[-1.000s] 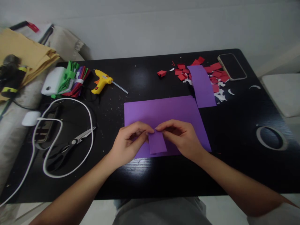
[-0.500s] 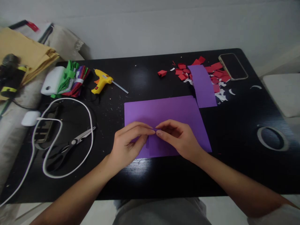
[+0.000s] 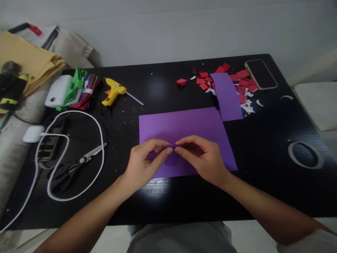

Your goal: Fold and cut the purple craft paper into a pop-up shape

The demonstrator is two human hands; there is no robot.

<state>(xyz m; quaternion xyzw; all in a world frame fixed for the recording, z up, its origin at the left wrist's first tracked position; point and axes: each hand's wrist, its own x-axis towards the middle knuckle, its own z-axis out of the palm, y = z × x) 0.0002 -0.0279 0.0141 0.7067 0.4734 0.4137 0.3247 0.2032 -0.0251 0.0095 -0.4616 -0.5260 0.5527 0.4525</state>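
One purple paper piece [image 3: 173, 146], centre of frame
Pinched in the grip of left hand [image 3: 144, 159] and right hand [image 3: 204, 157], over purple sheet [image 3: 181, 123] on black bench [image 3: 263, 147]; yellow glue gun [image 3: 114, 91] upper left, red scraps [image 3: 244, 82] upper right.

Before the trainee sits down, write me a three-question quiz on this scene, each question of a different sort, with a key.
1. Which thing do the left hand and right hand pinch between them?
A) phone
B) small purple piece
C) glue gun
2. True or false: the scissors lie to the left of the purple sheet.
3. Fill in the missing colour: the scraps around the purple strip are red and ____.

Key: 1. B; 2. True; 3. white.
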